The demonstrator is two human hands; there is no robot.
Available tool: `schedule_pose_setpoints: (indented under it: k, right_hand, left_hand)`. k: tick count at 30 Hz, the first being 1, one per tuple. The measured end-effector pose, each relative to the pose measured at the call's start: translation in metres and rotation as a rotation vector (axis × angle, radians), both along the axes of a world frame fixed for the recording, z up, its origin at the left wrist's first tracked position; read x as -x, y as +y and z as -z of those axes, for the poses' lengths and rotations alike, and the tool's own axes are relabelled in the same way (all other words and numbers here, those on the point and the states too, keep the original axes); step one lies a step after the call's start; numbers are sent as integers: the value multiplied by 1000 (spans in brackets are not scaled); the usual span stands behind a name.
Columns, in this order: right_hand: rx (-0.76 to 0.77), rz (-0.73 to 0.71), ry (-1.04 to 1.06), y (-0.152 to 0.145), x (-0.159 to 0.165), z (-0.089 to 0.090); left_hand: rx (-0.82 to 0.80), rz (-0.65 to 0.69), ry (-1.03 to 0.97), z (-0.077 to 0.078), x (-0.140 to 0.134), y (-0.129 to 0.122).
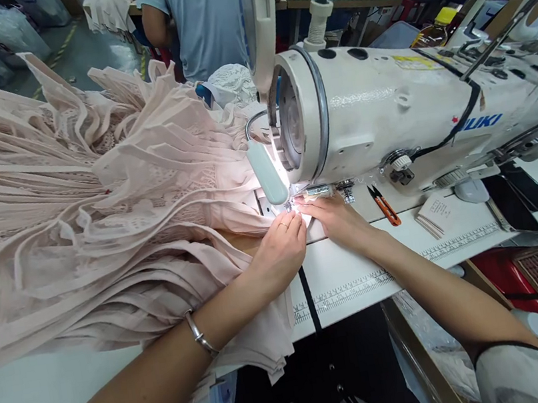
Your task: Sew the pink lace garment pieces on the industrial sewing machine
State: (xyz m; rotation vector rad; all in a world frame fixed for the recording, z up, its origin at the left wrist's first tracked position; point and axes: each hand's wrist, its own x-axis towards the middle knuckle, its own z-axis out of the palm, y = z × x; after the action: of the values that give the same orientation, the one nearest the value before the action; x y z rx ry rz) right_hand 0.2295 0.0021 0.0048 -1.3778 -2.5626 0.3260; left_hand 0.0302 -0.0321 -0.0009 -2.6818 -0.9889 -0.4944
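Note:
My left hand (283, 243) is closed in a pinch right in front of the needle of a white sewing machine (361, 107). Its fingertips hold the edge of a pale pink fabric piece (315, 232) under the bright lamp. Flat beside it, my right hand (335, 217) presses on the same fabric with fingers stretched toward the needle; its thumb is hard to make out. A pale green guard (267, 171) hangs just above the fingertips and partly covers the needle area. Many layered pink lace-trimmed garments (159, 211) spread left of the machine, reaching my left forearm.
Orange-handled thread snips (385, 206) lie right of my right hand. Beyond are small fabric labels (435, 215) and a dark phone (510, 200). A printed ruler (348, 292) runs along the table's front edge. Another person in a blue shirt (206, 22) sits ahead.

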Motion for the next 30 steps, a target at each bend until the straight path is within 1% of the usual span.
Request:
schedule_pose_setpoints:
  k: [3,6,9,11,17,22,26,30]
  right_hand:
    - [37,29,-15,-2,5,-4]
    - [62,44,-19,-3,7,-8]
    - [75,53,-40,-3,9,-11]
    - [68,52,-54,-3,10,-12]
    - [15,26,-86,-2,12,-11]
    - [4,37,-108,-1,13,-11]
    - [6,51,-116,0,14,-10]
    - [19,72,-127,0,14,-9]
  left_hand:
    - [-8,-1,-12,3,0,1]
    - [-53,-7,-21,4,0,3]
    - [-49,-14,-20,4,1,4]
    - [-39,-8,-29,5,2,6]
    - [-74,8,-45,8,3,8]
    - [-26,-32,-18,4,2,8]
    - [34,-32,-30,3,3,9]
    - [41,-40,-27,4,3,11]
